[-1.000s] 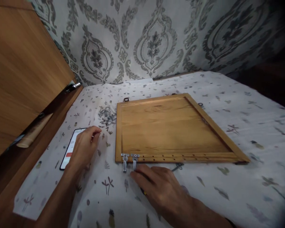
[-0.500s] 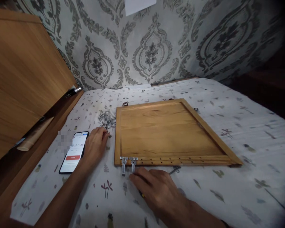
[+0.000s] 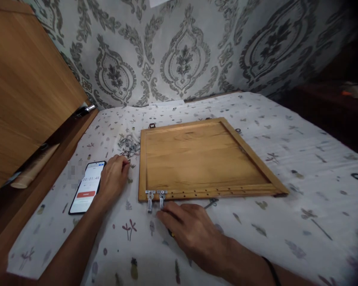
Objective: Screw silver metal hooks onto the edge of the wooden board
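A wooden panel (image 3: 193, 155) with a raised frame lies flat, a row of small dark holes along its near edge. Two silver metal hinges (image 3: 150, 198) sit side by side at its near left corner, arms pointing towards me. My right hand (image 3: 191, 230) is closed just by the right one, around a black-and-yellow handle (image 3: 171, 233) mostly hidden beneath the fingers. My left hand (image 3: 115, 176) rests between the phone and the panel, fingers drawn together beside a pile of small metal hardware (image 3: 129, 145); anything in its fingertips is too small to make out.
A phone (image 3: 85, 190) showing a running timer lies left of my left hand. A wooden door or board (image 3: 26, 79) stands at the left, with a rolled tan sheet (image 3: 37, 167) by it. Small metal pieces (image 3: 211, 203) lie around the panel on the patterned cloth (image 3: 256, 246).
The whole view has shifted slightly, so everything appears a little further left and higher. Both hands keep nearly the same places relative to the panel, and the phone timer has advanced one second.
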A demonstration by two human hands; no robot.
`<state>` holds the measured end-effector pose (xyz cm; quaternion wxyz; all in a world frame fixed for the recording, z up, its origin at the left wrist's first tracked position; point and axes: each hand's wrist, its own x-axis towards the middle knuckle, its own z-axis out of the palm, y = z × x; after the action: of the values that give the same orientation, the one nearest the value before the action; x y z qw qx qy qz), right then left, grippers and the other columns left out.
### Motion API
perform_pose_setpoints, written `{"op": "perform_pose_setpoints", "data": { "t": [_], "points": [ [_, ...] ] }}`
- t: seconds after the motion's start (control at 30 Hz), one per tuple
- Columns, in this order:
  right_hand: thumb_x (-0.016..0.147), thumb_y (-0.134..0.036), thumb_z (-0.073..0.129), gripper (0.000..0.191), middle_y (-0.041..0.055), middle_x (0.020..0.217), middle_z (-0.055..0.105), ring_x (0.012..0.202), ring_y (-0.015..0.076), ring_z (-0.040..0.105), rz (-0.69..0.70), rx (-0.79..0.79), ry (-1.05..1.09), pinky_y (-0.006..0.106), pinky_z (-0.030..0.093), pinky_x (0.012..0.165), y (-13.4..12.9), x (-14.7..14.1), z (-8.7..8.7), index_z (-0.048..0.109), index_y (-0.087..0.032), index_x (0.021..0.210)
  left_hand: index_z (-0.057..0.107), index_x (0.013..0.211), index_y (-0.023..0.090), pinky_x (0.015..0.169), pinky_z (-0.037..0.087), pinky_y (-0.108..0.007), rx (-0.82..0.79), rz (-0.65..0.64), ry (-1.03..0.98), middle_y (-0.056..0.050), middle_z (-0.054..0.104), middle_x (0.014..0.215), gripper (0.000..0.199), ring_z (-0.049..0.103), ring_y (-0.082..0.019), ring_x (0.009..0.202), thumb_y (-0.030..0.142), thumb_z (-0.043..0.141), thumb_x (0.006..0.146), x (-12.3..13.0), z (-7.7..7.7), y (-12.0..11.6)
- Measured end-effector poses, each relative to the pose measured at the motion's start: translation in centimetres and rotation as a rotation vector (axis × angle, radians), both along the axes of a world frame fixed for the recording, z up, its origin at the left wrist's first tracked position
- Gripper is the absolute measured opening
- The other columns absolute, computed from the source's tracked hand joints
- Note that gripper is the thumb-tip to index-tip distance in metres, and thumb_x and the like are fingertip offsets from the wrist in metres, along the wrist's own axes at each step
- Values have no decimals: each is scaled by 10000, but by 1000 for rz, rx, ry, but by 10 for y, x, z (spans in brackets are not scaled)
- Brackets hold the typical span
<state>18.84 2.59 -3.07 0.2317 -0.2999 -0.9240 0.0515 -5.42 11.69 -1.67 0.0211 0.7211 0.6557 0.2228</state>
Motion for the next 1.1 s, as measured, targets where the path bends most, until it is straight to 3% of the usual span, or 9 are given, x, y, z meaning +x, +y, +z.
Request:
{"op": "perform_pose_setpoints", "data": {
  "t": [0.3,0.53,0.8,1.1],
  "points": [
    [825,-62,653,200,47,881,691,651,182,587,-7,28,-6,320,453,557,0,-1,3,644,-143,1008,630,778,202,603,470,-259,-87,-42,-248,2,678,732,118,609,-154,641,280,551,818,5,18,-7],
    [855,-89,621,101,31,821,674,576,174,555,-38,99,56,322,411,508,0,-3,3,629,-158,929,638,761,190,558,468,-217,-301,-289,-558,14,646,694,122,596,-122,621,308,618,783,31,29,-29],
    [882,-54,515,120,50,810,656,564,167,565,-3,74,45,315,420,492,2,0,5,593,-144,900,667,755,193,559,448,-200,-556,-465,-516,9,663,677,139,589,-115,623,304,619,823,47,42,-37],
    [929,-79,468,152,37,782,644,555,158,550,-32,83,79,321,414,492,0,-2,7,586,-158,875,687,808,183,568,445,-223,-690,-438,-462,-8,682,698,206,590,-139,630,363,592,838,50,44,-37]
  ]
}}
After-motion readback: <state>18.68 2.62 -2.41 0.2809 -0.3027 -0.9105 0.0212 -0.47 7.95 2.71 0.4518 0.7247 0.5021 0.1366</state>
